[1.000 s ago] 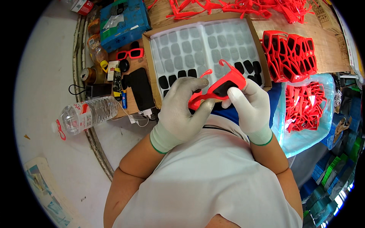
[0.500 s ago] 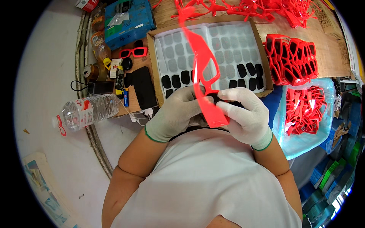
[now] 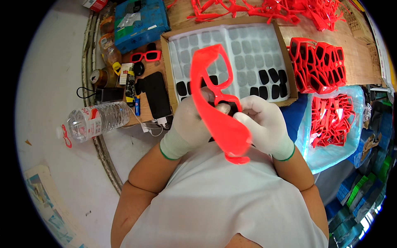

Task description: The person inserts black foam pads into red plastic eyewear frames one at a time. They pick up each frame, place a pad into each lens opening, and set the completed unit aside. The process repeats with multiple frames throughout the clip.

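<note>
Across the wooden tabletop (image 3: 359, 68), work is laid out around your hands, and the brown cardboard carton (image 3: 166, 62) sits straight ahead of you. Inside it you have a white lining tray with rounded hollows (image 3: 230, 45). Down to your right, the pale-blue translucent plastic bag (image 3: 357, 111) holds loose glossy red plastic pieces (image 3: 328, 120). Just beyond it stands the neat stack of red plastic sunglasses with dark lenses (image 3: 318, 66).

Between your hands, over the carton's near edge, is the single glossy red plastic sunglasses frame (image 3: 225, 130), tilted, one side arm sweeping down toward your shirt. Your left hand (image 3: 190, 124), in a pale knitted glove, pinches its rim, thumb in front and fingers behind. Your right hand (image 3: 264, 126), gloved alike, has its thumb and curled forefinger at the lower opening; whether they grip anything is hidden.

A dark rounded lens (image 3: 232, 107) shows at that opening, while the upper one is bare. I judge the step in hand to be seating this lens; the next move calls for a steady left pinch and even thumb pressure around its edge. Smaller dark pieces, the loose lenses (image 3: 273, 75), lie in the tray's nearer hollows.
</note>
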The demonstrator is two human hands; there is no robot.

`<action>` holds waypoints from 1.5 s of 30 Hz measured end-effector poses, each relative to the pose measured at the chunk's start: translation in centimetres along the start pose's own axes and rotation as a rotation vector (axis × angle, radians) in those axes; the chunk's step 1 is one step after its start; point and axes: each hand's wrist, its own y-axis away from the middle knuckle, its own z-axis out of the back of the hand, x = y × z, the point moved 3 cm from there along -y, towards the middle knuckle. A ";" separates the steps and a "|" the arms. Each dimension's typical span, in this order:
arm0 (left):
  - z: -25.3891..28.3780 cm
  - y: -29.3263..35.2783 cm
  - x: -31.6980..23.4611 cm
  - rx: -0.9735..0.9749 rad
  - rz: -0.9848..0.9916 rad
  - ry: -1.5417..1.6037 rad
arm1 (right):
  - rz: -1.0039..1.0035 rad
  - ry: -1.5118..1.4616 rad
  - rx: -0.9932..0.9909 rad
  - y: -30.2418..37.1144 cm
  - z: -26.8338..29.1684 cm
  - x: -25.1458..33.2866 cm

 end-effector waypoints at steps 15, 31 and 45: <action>0.3 -0.2 0.8 0.075 -0.351 -0.245 | 0.121 0.045 -0.147 -0.9 -1.0 -0.9; -0.4 -1.5 -5.1 0.318 0.156 0.401 | 1.352 1.112 -0.504 -2.2 1.2 5.2; -0.4 0.0 -2.3 0.221 0.189 0.192 | 0.649 0.140 -0.370 -1.9 1.1 1.4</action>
